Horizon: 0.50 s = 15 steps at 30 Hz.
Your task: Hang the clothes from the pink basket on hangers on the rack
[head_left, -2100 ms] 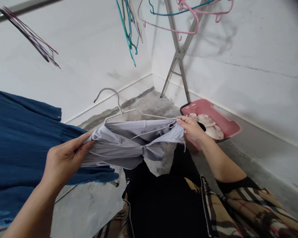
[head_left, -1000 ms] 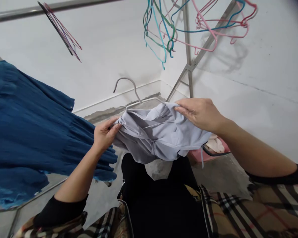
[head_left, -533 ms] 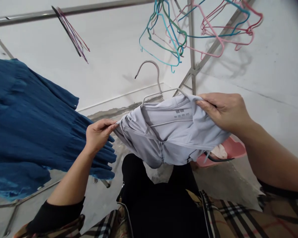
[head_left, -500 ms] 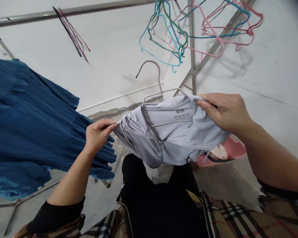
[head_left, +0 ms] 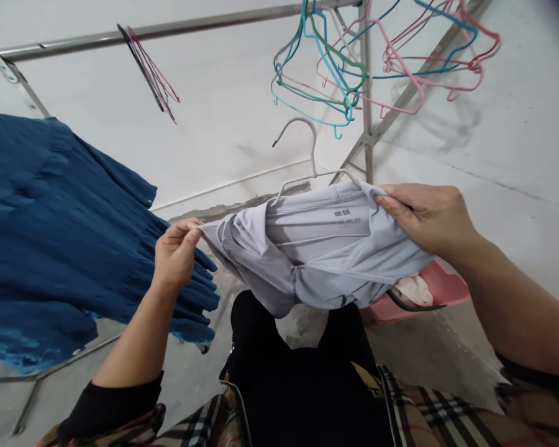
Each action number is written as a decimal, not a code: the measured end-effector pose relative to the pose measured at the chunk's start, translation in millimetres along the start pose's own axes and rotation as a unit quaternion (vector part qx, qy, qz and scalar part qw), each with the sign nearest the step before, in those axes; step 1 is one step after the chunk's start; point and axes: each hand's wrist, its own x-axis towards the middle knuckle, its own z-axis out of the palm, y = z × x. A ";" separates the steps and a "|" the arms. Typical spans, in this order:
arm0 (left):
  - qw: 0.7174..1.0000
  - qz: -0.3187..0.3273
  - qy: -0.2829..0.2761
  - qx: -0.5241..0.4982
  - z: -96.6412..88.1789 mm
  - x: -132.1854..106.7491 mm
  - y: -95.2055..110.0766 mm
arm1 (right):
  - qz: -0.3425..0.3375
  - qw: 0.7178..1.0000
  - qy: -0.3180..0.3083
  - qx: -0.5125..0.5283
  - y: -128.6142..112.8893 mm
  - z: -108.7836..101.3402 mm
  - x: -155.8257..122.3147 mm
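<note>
A pale grey garment [head_left: 317, 248] lies draped over a grey hanger [head_left: 307, 155] whose hook points up, in front of me at chest height. My left hand [head_left: 177, 254] pinches the garment's left edge with closed fingers. My right hand [head_left: 428, 217] grips its right edge, fingers folded over the cloth. The hanger's lower bar shows across the cloth; its ends are hidden under the fabric.
A blue garment [head_left: 65, 236] hangs at the left from a metal rail [head_left: 168, 30]. Several coloured empty hangers [head_left: 345, 68] dangle from the rack above. A pink basket [head_left: 438, 292] with pale cloth sits on the concrete floor at the right, by the white wall.
Both hands have lifted the grey garment and hanger upward and spread it wider. The view has tilted up, showing more of the rail and the hanging hangers.
</note>
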 end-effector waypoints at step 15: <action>0.920 0.276 -0.153 0.233 50.4 -20.4 41.3 | 0.057 0.976 -0.048 0.204 -19.7 2.8 9.1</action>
